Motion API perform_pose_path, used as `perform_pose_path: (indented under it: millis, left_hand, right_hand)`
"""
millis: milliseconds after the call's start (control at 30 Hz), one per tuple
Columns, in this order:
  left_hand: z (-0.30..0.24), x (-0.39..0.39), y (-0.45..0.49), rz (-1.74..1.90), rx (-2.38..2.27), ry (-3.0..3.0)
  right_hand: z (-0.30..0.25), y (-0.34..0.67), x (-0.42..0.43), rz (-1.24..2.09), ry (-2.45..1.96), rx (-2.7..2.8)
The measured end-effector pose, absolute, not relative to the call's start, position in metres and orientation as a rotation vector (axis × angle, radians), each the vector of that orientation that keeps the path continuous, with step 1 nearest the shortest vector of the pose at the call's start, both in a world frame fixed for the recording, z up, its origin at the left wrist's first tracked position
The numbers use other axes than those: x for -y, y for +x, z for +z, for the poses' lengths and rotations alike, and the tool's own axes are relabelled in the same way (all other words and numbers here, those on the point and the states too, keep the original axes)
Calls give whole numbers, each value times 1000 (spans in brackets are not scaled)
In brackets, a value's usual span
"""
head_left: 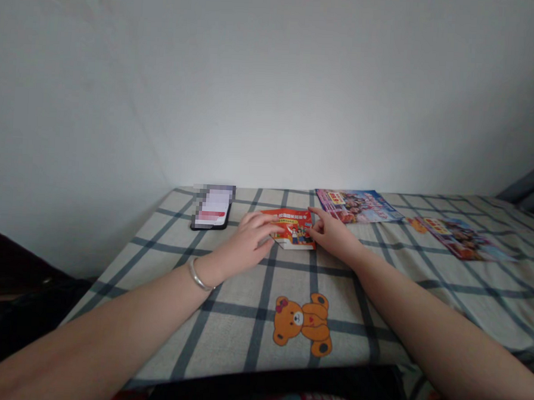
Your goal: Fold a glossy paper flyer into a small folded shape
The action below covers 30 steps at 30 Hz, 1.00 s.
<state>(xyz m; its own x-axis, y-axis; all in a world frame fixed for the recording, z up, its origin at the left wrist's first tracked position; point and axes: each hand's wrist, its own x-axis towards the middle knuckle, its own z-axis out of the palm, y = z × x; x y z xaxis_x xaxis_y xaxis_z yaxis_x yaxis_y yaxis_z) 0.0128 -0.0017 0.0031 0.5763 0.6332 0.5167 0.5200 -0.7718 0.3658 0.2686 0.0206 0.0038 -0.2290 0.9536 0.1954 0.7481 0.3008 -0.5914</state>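
Observation:
A red printed flyer (295, 234) lies on the checked tablecloth between my hands, its lower-left edge slanting and a white strip along its bottom. My left hand (250, 238) rests on the flyer's left side, fingers stretched out over the paper and thumb apart, a silver bangle on the wrist. At the right edge my right hand (330, 233) has its index finger reaching the top corner, with the other fingers curled against the paper. Part of the flyer's left side is hidden under my left fingers.
Left of my hands lies a phone (213, 208) with its screen lit. Two colourful leaflets (358, 206) lie on the right, the nearer-right leaflet (466, 239) partly blurred. The checked tablecloth (224, 329) has a printed bear near the front edge. A white wall (273, 87) stands behind.

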Motion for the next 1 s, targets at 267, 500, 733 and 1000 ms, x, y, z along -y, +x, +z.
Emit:
perform_pose_path:
  millis: [267, 500, 733, 1000]
  left_hand:
    - [-2, 12, 15, 476, -932, 2784]
    - [-11, 8, 10, 470, -1113, 2792]
    - [-14, 6, 9, 476, -1212, 2775]
    - [-16, 5, 7, 542, -1252, 2852]
  right_hand:
    - [10, 267, -14, 419, -1490, 2153]
    - [11, 263, -11, 407, -1372, 2163]
    - [11, 264, -12, 412, -1226, 2226]
    - [11, 265, -12, 355, -1036, 2333]
